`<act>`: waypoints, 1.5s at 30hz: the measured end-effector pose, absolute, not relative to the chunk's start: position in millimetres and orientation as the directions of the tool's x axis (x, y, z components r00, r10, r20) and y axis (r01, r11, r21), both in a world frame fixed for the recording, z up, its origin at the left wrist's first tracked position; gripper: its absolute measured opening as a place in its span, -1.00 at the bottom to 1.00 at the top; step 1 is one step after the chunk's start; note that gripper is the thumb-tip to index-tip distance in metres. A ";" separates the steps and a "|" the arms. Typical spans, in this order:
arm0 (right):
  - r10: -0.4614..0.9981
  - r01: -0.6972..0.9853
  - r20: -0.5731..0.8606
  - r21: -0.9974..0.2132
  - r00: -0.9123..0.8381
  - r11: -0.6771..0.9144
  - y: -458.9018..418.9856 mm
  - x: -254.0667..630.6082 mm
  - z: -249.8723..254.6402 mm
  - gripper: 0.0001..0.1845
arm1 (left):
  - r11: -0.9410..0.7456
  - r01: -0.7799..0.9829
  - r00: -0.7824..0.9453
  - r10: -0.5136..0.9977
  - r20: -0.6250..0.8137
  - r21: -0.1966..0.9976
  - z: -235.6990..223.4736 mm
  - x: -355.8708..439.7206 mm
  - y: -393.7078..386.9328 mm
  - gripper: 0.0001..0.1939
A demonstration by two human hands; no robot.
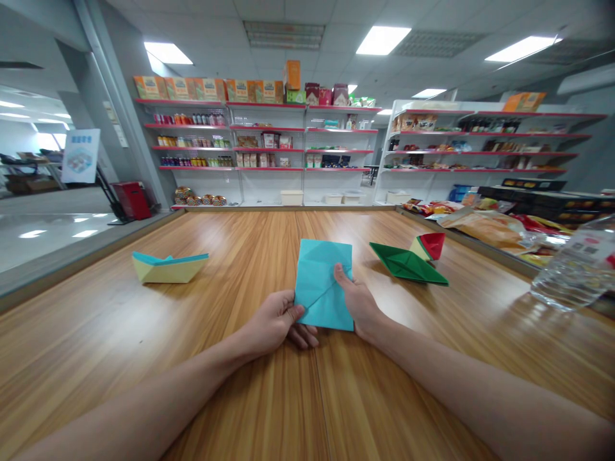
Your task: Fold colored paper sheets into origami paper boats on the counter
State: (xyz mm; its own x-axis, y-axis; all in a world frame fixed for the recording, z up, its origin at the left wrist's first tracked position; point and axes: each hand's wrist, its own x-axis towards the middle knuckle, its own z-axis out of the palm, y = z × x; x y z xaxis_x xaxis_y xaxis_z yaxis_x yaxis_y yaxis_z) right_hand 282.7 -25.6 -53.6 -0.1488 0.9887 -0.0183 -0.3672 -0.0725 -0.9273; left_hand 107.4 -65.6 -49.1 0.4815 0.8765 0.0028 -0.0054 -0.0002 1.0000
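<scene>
Bare forearms [158,400] flank a blue paper rectangle [319,278], creased diagonally.

L grip [276,323], R grip [359,299] in pinch.

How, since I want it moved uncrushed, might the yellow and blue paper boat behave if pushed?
The paper boat is probably very light, being folded paper, so a nudge should slide it across the smooth-looking wooden tabletop. Its flared ends overhang a shorter base, so a high push might tip it. Creases likely add some stiffness, though a firm pinch could buckle it.
</scene>
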 end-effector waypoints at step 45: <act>0.833 0.026 0.540 -0.837 -0.120 0.547 -29.2 283.7 -55.5 -0.80 | 0.338 -0.431 0.337 0.921 -0.198 0.837 -37.3 98.1 -54.2 -0.45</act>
State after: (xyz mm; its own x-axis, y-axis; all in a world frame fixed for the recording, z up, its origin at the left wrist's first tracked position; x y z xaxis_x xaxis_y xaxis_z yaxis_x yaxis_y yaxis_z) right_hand 283.7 -29.2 -55.5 -0.1198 0.8329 0.5403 0.0264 0.5467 -0.8369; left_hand 98.1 -54.2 -37.3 0.3370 0.9205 -0.1976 -0.4312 0.3375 0.8368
